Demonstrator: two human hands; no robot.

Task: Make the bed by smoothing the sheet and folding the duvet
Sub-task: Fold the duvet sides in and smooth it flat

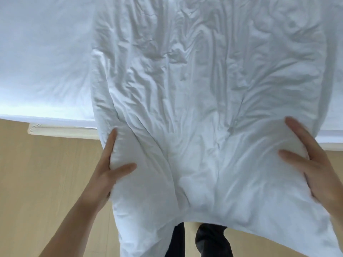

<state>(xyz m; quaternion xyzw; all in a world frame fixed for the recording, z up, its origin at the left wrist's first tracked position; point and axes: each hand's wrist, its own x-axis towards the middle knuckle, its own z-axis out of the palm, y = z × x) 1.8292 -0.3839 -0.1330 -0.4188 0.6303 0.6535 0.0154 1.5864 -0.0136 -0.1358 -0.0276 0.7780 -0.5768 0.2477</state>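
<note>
A white, wrinkled duvet [194, 89] lies in a long folded strip across the bed, and its near end hangs off the bed edge toward me. My left hand [111, 164] grips the duvet's left edge, thumb on top and fingers along the side. My right hand [308, 158] grips the right edge the same way. Both hands hold the near end up above the floor. The white sheet [42, 62] lies fairly smooth on the mattress to the left of the duvet.
The bed's near edge [55, 121] runs across the frame, with a pale bed base [61, 129] below it. A light wooden floor [37, 182] lies underneath. My legs in dark trousers [209, 242] stand below the hanging duvet.
</note>
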